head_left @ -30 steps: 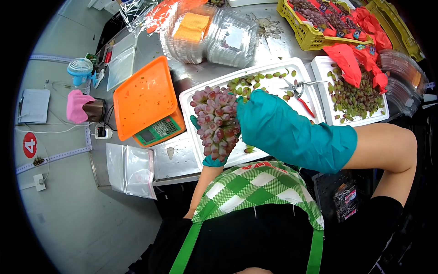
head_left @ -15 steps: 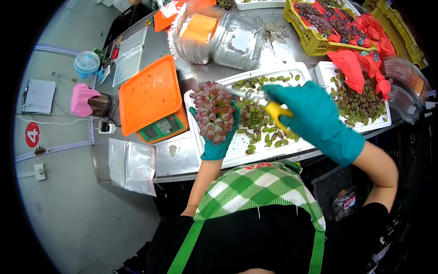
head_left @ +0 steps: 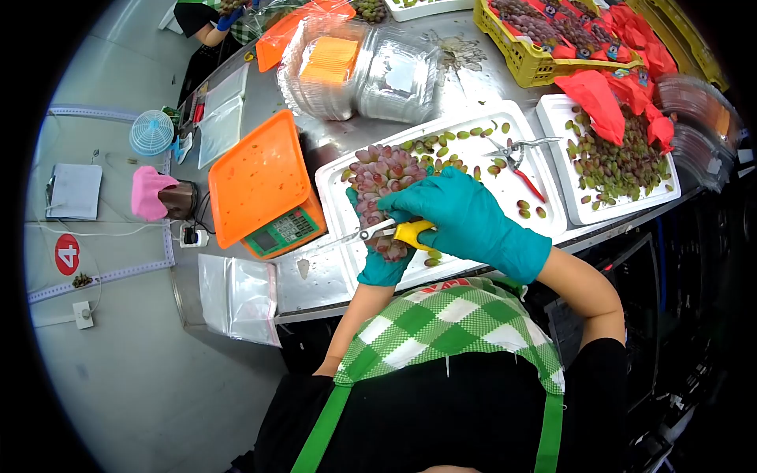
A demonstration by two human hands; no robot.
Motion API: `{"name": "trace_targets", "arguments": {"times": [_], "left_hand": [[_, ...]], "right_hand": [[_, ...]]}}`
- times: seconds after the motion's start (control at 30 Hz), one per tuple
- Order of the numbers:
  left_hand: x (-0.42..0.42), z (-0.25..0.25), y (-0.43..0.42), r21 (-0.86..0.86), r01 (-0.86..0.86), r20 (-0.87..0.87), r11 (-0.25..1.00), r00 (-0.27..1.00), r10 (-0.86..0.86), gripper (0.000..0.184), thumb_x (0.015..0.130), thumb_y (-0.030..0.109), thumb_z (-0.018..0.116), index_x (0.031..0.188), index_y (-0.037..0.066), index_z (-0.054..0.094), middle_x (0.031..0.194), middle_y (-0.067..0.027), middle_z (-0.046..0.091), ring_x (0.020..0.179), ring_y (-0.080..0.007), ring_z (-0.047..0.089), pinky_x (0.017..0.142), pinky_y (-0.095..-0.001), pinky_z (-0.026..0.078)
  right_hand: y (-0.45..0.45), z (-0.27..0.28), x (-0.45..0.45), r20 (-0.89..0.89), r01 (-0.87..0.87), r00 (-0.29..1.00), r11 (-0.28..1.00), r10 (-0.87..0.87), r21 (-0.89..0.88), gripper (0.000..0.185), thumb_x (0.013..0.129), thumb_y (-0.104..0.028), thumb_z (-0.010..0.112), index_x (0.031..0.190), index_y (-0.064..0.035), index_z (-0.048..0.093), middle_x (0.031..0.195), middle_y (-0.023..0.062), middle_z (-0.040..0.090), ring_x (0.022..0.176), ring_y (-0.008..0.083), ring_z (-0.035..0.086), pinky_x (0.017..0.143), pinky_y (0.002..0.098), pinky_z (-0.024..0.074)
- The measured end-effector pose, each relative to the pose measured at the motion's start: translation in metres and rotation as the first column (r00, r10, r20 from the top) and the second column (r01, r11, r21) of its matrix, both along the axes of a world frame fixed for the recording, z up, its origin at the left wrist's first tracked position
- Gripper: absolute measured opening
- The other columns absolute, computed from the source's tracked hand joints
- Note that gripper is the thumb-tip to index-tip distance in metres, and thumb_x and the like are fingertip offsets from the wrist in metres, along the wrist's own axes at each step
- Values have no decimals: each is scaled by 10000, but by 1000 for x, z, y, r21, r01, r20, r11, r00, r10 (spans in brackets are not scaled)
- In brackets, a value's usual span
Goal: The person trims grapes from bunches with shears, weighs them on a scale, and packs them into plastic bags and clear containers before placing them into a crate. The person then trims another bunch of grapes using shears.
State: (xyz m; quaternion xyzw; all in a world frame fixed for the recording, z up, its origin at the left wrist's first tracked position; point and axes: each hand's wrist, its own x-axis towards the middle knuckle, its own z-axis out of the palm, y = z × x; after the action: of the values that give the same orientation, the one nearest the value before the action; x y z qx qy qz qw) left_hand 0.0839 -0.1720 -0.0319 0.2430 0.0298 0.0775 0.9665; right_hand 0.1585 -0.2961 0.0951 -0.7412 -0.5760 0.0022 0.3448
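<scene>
My left hand (head_left: 384, 268), in a teal glove, holds a bunch of pinkish-purple grapes (head_left: 386, 175) from below, over the near left part of a white tray (head_left: 441, 266). My right hand (head_left: 465, 217), gloved too, is closed on yellow-handled scissors (head_left: 412, 233). Their blades point left, across the lower part of the bunch. Loose green grapes (head_left: 445, 143) lie in the tray beyond my hands. Red-handled shears (head_left: 524, 177) rest in the tray's right part. The bunch and my right hand hide most of my left fingers.
An orange-topped scale (head_left: 260, 189) stands left of the tray. Clear plastic boxes (head_left: 398, 75) are stacked behind. At the right are a second white tray (head_left: 587, 214) of loose grapes and a yellow crate (head_left: 530, 67). A co-worker's arm (head_left: 209, 34) shows at the top left.
My right hand has swung from the right back to the bunch, bringing the yellow-handled scissors across it. The red-handled shears show again in the tray. A co-worker's arm has come into view.
</scene>
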Motion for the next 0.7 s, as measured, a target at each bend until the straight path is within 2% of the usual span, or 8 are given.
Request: {"name": "trace_targets", "arguments": {"times": [0.23, 0.33, 0.37, 0.4, 0.43, 0.5, 0.57, 0.7], "left_hand": [[-4, -9, 2, 2, 68, 3, 998, 998, -68, 563, 841, 400, 438, 1291, 113, 260, 1279, -106, 354, 1202, -234, 307, 1015, -402, 206], [-5, -9, 4, 247, 61, -101, 967, 994, -37, 565, 838, 377, 459, 1291, 107, 255, 1265, -117, 367, 1196, -232, 315, 1014, -369, 231], [-6, -5, 5, 678, 25, -153, 735, 982, 107, 596, 824, 377, 479, 1299, 105, 243, 1286, -113, 339, 1202, -240, 307, 1017, -370, 221], [-7, 0, 6, 940, 80, -180, 333, 943, 280, 627, 810, 377, 498, 1307, 103, 232, 1306, -109, 311, 1207, -249, 299, 1020, -370, 210], [-7, 5, 6, 990, 118, -138, 75, 915, 380, 640, 804, 391, 495, 1309, 103, 227, 1309, -109, 305, 1210, -253, 294, 1021, -374, 207], [-4, 10, 10, 852, -73, -108, 519, 944, 310, 666, 791, 419, 487, 1313, 103, 219, 1316, -110, 293, 1214, -260, 285, 1022, -382, 202], [0, 17, 14, 359, -124, -85, 925, 983, 164, 693, 778, 448, 479, 1316, 103, 210, 1323, -111, 281, 1218, -268, 276, 1023, -390, 196], [3, 33, 21, 112, -81, -8, 990, 997, 83, 748, 753, 504, 463, 1324, 104, 193, 1337, -112, 257, 1226, -283, 258, 1025, -406, 186]], "right_hand": [[9, -8, -9, -195, 169, 972, 968, -132, 187, 375, 656, -241, 672, 1015, -197, 572, 707, 23, 582, 609, 202, 555, 562, 306, 437], [12, -8, -10, -419, 269, 897, 929, -144, 255, 413, 663, -187, 672, 1059, -170, 555, 777, 51, 607, 639, 187, 578, 596, 291, 461], [12, -8, -9, -585, 342, 801, 900, -130, 269, 411, 671, -162, 667, 1065, -152, 550, 802, 60, 612, 660, 173, 586, 611, 282, 464], [11, -9, -7, -729, 416, 677, 870, -101, 266, 409, 680, -137, 661, 1072, -134, 544, 826, 69, 618, 680, 159, 593, 625, 272, 468], [7, -19, -1, -838, 476, 543, 842, -55, 254, 398, 710, -91, 630, 1093, -104, 523, 864, 83, 623, 738, 119, 590, 663, 242, 456], [-7, -52, 17, -793, 565, 551, 815, -259, 126, 405, 735, -104, 608, 1124, -122, 498, 869, 83, 623, 740, 114, 587, 645, 231, 448], [-29, -81, 26, -663, 588, 555, 801, -502, -114, 478, 719, -166, 621, 1157, -108, 437, 926, 116, 614, 808, 202, 613, 690, 300, 470], [-74, -138, 21, -392, 592, 539, 666, -746, -453, 563, 683, -194, 638, 1146, -48, 354, 1025, 136, 576, 853, 292, 593, 718, 360, 468]]}}
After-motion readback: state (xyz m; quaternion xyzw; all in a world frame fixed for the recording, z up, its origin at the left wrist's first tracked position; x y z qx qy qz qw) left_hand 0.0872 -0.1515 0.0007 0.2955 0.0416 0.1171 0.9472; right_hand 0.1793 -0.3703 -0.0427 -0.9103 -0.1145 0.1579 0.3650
